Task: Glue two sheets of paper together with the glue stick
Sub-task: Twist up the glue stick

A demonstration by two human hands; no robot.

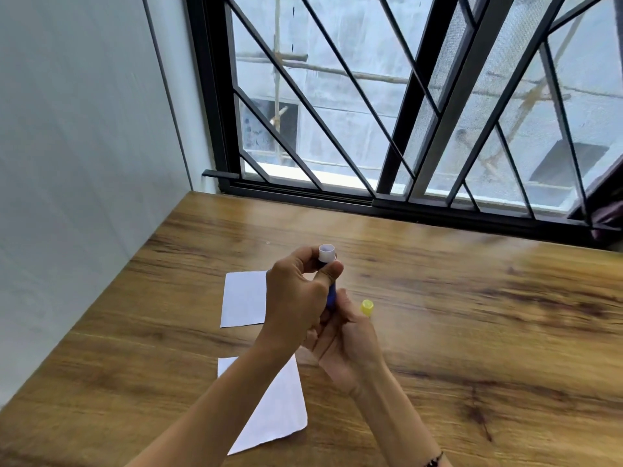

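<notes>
Both hands hold a blue glue stick [331, 295] upright above the wooden table [455, 315]. Its white open top [326, 253] points up and away from me. My left hand [298, 298] pinches the stick near the top with thumb and fingers. My right hand [344, 342] grips the stick's lower end from below. A yellow cap [366, 306] shows at my right fingertips; whether it is held or lying on the table I cannot tell. One white sheet of paper [242, 298] lies behind my left hand. A second sheet [279, 409] lies nearer me, partly under my left forearm.
The table meets a white wall [84, 163] on the left and a black barred window [387, 129] at the back. A dark bracelet [435, 461] is on my right wrist. Bare wood stretches to the right of my hands.
</notes>
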